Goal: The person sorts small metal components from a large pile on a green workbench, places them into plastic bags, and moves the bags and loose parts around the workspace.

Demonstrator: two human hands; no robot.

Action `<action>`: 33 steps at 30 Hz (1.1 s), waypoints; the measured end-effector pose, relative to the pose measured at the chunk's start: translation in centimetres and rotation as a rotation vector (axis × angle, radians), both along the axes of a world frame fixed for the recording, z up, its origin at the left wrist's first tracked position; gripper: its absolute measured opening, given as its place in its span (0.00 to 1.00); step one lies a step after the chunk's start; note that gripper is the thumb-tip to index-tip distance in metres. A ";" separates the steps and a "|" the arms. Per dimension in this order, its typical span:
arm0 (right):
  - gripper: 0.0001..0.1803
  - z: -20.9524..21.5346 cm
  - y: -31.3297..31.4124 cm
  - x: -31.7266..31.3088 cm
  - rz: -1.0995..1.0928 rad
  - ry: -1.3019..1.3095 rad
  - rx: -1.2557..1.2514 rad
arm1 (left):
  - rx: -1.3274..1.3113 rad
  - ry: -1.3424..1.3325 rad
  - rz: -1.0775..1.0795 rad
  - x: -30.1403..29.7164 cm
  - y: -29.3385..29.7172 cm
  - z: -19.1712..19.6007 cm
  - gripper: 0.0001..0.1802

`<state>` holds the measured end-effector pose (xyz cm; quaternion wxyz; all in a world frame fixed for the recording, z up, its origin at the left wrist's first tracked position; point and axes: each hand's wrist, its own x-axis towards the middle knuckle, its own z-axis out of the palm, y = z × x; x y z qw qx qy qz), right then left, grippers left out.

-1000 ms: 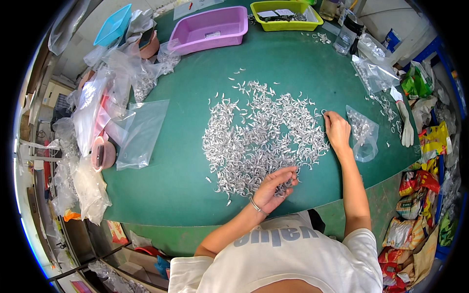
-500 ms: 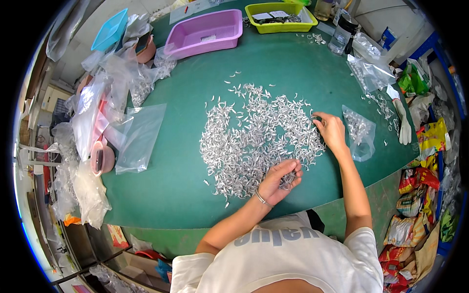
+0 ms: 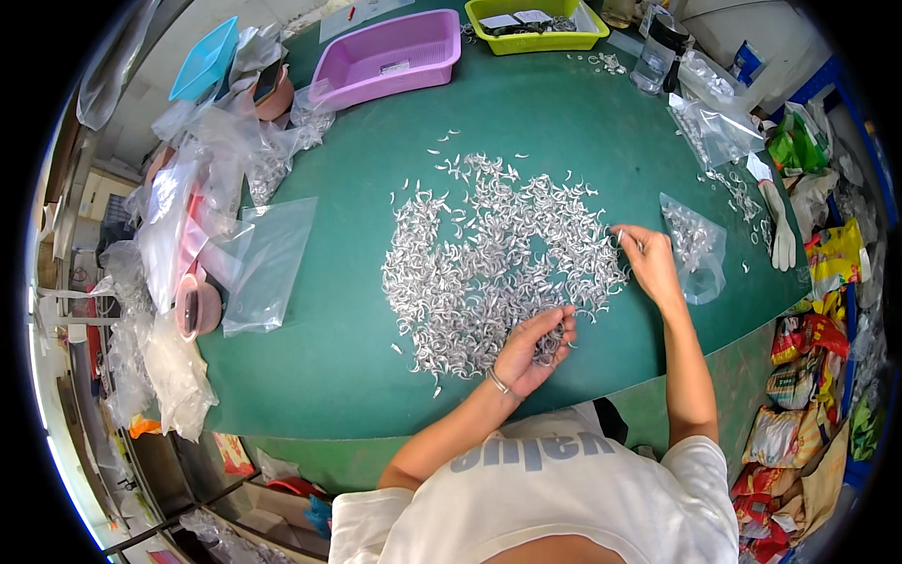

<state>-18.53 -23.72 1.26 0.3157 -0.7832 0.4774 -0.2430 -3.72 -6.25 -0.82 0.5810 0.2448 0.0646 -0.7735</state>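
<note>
Overhead view of a green table (image 3: 376,376) strewn with small curved silver metal pieces (image 3: 498,254), spread as a wide heap across its middle and reaching toward the near edge.

Left hand (image 3: 534,350) at the near edge of the heap, palm up and cupped, fingers curled loosely around a small handful of the pieces; a thin bracelet (image 3: 496,381) on the wrist.

Right hand (image 3: 648,263) palm down at the right edge of the heap, fingertips pinched on one or two pieces; exact number too small to tell.

Clear plastic bag (image 3: 693,246) partly filled with the same pieces, flat on the table just beside the right hand, toward the right edge.

Empty clear bag (image 3: 268,263) flat near the left edge, beside a pile of crumpled plastic bags (image 3: 174,216).

Purple basket (image 3: 390,56) and yellow-green tray (image 3: 540,23) along the far edge; blue basket (image 3: 205,58) at the far left corner.

White glove (image 3: 778,226) at the right edge, well apart from the heap.
</note>
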 end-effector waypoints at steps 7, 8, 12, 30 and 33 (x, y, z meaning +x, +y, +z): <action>0.09 4.5 5.8 0.9 0.542 -0.072 0.335 | 0.004 -0.061 0.053 -0.7 -0.4 1.7 0.18; 0.10 3.5 5.4 0.7 0.429 -0.149 0.313 | 0.000 -0.062 0.069 -0.7 -0.3 1.6 0.18; 0.12 1.6 2.1 -0.2 -0.005 0.117 0.101 | 0.016 -0.104 -0.026 -0.4 -0.3 0.8 0.15; 0.05 2.4 6.4 0.4 0.281 -0.100 0.325 | 0.052 -0.070 -0.007 -0.8 0.6 1.2 0.12; 0.09 0.9 5.8 0.9 0.098 0.100 0.099 | 0.007 -0.160 -0.091 -0.6 1.1 0.2 0.11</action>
